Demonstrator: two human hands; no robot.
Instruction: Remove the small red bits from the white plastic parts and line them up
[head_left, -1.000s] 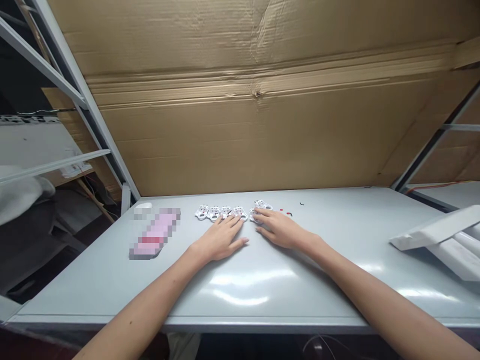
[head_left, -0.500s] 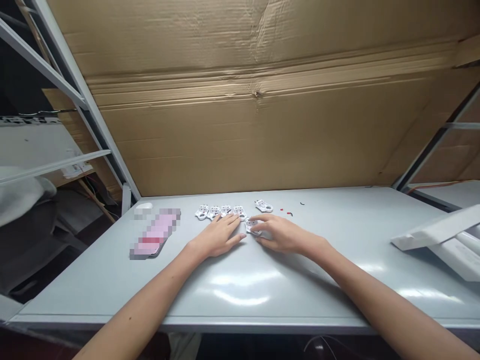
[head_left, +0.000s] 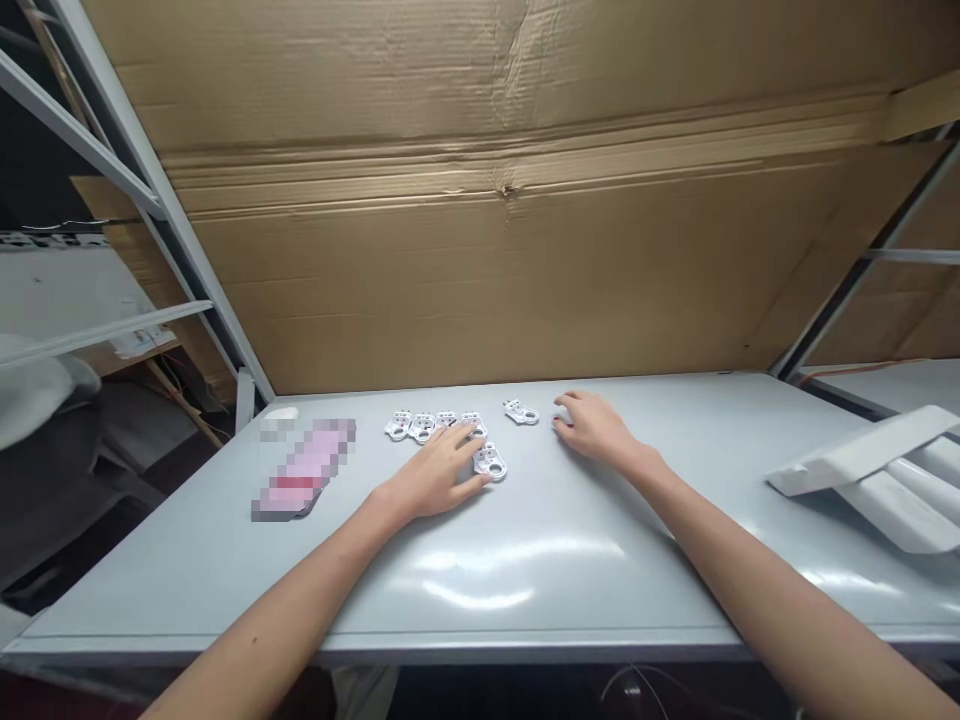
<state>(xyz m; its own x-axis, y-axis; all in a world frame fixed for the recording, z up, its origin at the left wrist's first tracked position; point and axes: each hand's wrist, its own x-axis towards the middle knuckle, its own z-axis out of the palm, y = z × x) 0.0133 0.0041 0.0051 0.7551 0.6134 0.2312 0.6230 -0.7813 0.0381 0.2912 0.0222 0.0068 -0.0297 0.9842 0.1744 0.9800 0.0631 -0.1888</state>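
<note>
Several small white plastic parts with round holes and red-and-black marks lie in a row [head_left: 435,426] on the grey table top [head_left: 600,560]. My left hand [head_left: 435,475] rests flat at the right end of the row, its fingertips reaching the last part [head_left: 472,426]. Just beyond its thumb lies a loose white part [head_left: 490,463], apart from the row. Another white part [head_left: 521,412] lies farther back. My right hand [head_left: 592,425] stands on the table to the right of that part, fingers lightly curled, holding nothing.
A pixelated pink flat object [head_left: 304,468] and a small white item [head_left: 279,414] lie left of the row. White bars [head_left: 870,470] sit at the table's right. A cardboard sheet [head_left: 480,250] rises behind the table, with a metal frame [head_left: 142,190] at left.
My right hand has let go of the loose white part and moved right and back. That part now lies slightly left and nearer me, beside my left hand.
</note>
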